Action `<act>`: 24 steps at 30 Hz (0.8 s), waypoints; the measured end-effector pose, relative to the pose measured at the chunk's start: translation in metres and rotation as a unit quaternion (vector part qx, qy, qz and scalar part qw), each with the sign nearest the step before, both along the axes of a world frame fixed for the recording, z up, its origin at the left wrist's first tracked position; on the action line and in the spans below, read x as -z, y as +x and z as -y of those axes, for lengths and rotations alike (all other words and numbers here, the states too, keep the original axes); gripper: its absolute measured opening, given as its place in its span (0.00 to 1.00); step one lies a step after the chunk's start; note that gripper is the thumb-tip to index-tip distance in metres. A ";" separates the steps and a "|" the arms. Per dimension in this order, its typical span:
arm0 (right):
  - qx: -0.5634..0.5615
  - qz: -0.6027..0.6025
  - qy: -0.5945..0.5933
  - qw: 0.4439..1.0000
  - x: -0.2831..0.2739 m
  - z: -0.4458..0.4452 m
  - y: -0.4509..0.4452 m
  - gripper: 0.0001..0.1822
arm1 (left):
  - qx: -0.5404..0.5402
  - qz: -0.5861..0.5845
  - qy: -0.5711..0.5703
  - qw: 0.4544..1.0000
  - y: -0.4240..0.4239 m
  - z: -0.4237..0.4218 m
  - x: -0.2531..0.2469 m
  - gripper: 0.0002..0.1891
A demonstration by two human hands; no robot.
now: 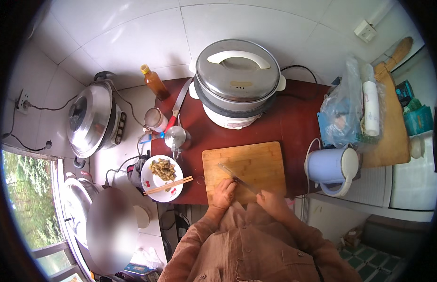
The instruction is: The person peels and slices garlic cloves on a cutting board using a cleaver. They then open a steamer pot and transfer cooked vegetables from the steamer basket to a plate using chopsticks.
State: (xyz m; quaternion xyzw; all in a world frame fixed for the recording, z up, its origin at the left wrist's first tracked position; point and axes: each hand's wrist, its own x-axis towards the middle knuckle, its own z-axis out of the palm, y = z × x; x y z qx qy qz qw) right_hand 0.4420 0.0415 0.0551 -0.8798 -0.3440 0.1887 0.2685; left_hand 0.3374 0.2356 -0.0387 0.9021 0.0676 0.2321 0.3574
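Note:
My right hand (273, 203) grips the handle of a knife (239, 179). Its blade slants up and left over the bamboo cutting board (262, 160). On the board's front left part, my left hand (222, 194) rests with its fingers curled, close against the blade. Whether something small lies under those fingers is hidden. Left of the board stands a white plate (152, 178) with a red pattern, holding a heap of cooked food (163, 170). A pair of wooden chopsticks (169, 185) lies across the plate.
Behind the board stands a lidded electric pot (237, 77). A red-handled knife (181, 97), a bottle of brown liquid (156, 84), a jar (156, 120) and a glass cruet (175, 138) are at the left. A blue kettle (325, 165) and plastic bags (341, 105) stand right.

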 end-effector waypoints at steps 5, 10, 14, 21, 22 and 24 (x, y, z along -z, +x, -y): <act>-0.008 -0.002 -0.015 1.000 -0.004 -0.002 0.004 0.13 | -0.001 -0.012 -0.002 1.000 -0.001 0.001 0.001 0.11; 0.044 -0.075 -0.001 0.996 0.030 -0.004 0.004 0.15 | 0.001 -0.009 -0.006 1.000 -0.001 0.000 -0.002 0.11; 0.088 -0.092 0.059 0.990 0.031 -0.004 0.006 0.16 | -0.003 -0.020 -0.019 1.000 -0.001 0.000 0.003 0.10; 0.062 -0.066 0.034 0.995 0.001 -0.002 0.006 0.14 | -0.085 -0.016 -0.064 0.994 -0.007 0.000 -0.009 0.12; 0.050 -0.068 0.012 0.996 0.001 -0.001 0.004 0.14 | -0.089 -0.017 -0.068 0.994 -0.008 -0.001 -0.006 0.12; 0.032 -0.059 -0.002 0.998 0.002 -0.002 0.000 0.14 | -0.088 -0.030 -0.065 0.994 -0.011 -0.002 -0.003 0.12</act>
